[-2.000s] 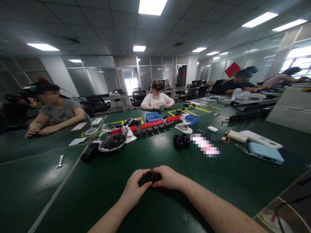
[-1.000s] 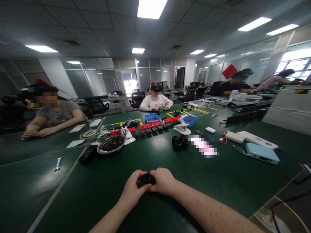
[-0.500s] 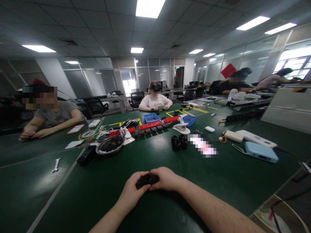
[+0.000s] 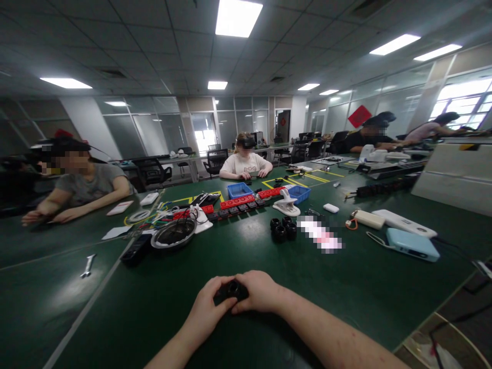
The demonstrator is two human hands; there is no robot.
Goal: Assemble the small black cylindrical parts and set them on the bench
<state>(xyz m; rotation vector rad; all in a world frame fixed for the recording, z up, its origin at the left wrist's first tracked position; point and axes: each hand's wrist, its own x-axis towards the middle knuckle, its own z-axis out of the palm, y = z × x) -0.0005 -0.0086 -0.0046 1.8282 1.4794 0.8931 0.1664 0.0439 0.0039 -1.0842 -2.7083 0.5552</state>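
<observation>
In the head view, the left hand (image 4: 209,307) and right hand (image 4: 258,291) pinch a small black ring-shaped part (image 4: 231,290) between them, low over the green table (image 4: 161,297); it looks light, rigid and smooth, best gripped around its outer rim

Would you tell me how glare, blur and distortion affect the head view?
Head view: ceiling lights glare on the green table near the wrench; edges bow with wide-angle distortion; both hands and the black part are slightly soft.
</observation>
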